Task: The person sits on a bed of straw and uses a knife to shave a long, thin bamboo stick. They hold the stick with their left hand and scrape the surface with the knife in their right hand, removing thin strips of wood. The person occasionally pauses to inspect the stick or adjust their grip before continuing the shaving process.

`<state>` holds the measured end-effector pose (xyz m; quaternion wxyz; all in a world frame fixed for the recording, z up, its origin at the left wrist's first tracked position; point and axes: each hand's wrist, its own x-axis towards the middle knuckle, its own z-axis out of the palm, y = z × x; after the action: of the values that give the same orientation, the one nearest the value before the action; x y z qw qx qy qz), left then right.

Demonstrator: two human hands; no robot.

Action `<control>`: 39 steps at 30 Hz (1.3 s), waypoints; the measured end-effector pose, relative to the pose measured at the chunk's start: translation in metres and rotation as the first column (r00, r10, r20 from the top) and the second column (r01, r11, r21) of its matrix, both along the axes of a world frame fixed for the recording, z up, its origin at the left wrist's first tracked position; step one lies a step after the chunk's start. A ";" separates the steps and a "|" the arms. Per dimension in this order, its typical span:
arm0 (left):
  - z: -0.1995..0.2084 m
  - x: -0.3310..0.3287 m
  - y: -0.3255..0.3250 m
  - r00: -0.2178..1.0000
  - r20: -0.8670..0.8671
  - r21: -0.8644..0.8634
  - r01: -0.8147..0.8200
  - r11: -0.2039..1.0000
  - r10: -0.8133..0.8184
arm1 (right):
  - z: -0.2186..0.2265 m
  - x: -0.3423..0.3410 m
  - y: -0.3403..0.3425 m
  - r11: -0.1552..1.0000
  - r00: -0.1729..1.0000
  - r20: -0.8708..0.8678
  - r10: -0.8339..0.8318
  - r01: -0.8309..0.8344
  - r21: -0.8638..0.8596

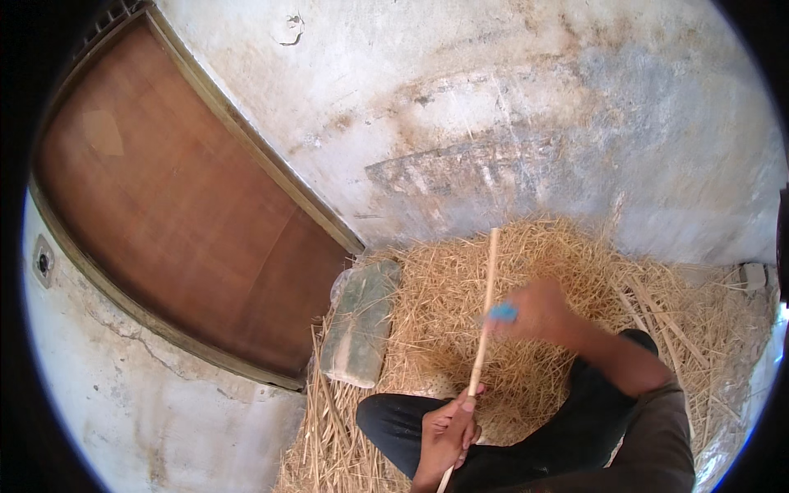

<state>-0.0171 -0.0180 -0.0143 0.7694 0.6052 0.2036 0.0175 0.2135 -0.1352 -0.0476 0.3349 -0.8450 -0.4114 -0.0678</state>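
Note:
A long pale stick (491, 275) slants up and away from my lap, its far end over the shavings. My left hand (446, 433) is closed round its lower part, near my bent knee. Farther up, my right hand (538, 311) is closed on a small blue tool (502, 312), which is right at the stick. Motion smears this hand and the tool, so its kind and any blade cannot be made out. The stick's near end runs down past the left hand to the lower edge of the view.
Straw-coloured shavings (526, 394) heap around my crossed legs. A worn greenish slab (359, 324) lies to the left, beside loose strips (333, 440). More strips (670, 324) lie at right. A brown door (189, 197) and a stained wall (493, 123) stand beyond.

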 end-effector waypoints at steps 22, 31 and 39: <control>-0.002 -0.005 0.022 0.986 -0.049 0.291 -0.141 0.946 0.162 | -0.014 0.049 -0.009 0.977 0.967 -0.152 -0.206 0.212 0.020; 0.012 0.004 0.002 0.993 0.011 0.148 -0.121 0.982 0.120 | -0.003 -0.017 0.012 0.997 0.990 0.141 0.025 -0.035 0.070; 0.009 0.006 -0.005 0.993 0.023 0.166 -0.121 0.979 0.119 | -0.009 0.001 0.021 0.997 0.992 0.109 -0.068 0.065 0.033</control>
<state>-0.0114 -0.0228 -0.0053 0.7148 0.6540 0.2325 0.0850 0.2146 -0.1141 -0.0564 0.3216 -0.8481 -0.3999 -0.1316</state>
